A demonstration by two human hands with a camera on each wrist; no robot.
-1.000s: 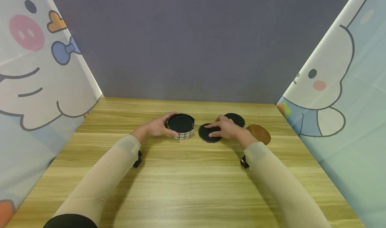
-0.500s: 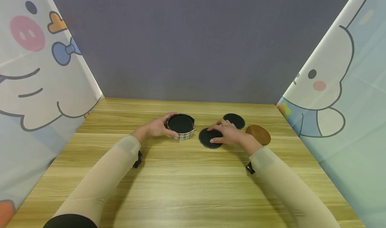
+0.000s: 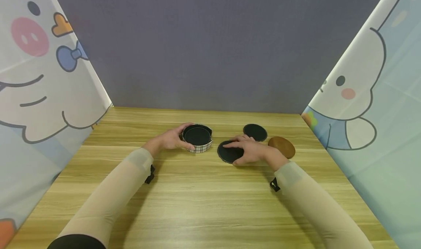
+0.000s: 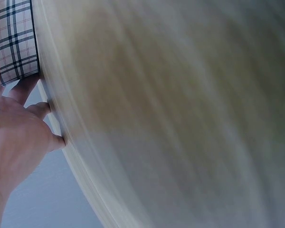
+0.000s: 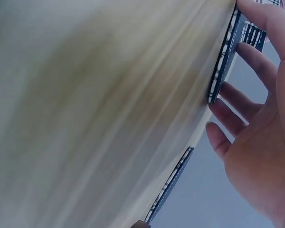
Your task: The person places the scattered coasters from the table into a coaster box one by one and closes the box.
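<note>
My left hand (image 3: 171, 138) grips the left side of a round coaster holder (image 3: 198, 148), thumb at the front and fingers behind. Black lines its inside, and its pale plaid outer wall (image 4: 14, 42) appears at the upper left of the left wrist view. To the right, a round black coaster (image 3: 226, 154) lies on the wooden table. Over its right part spreads my right hand (image 3: 251, 151), fingers on top and thumb at the near edge. In the right wrist view the fingertips of the right hand (image 5: 266, 114) meet the coaster's edge (image 5: 223, 61), which has a light patterned rim.
A second black coaster (image 3: 255, 132) lies behind the right hand. A brown round disc (image 3: 281, 147) sits right of it. The table (image 3: 210, 197) ends at a grey back panel (image 3: 210, 51), with cartoon-printed cloths (image 3: 361, 95) along both sides.
The right hand has slid the black coaster a little toward me, uncovering the coaster behind, then shifted slightly right over it. The left hand and the coaster holder have stayed put.
</note>
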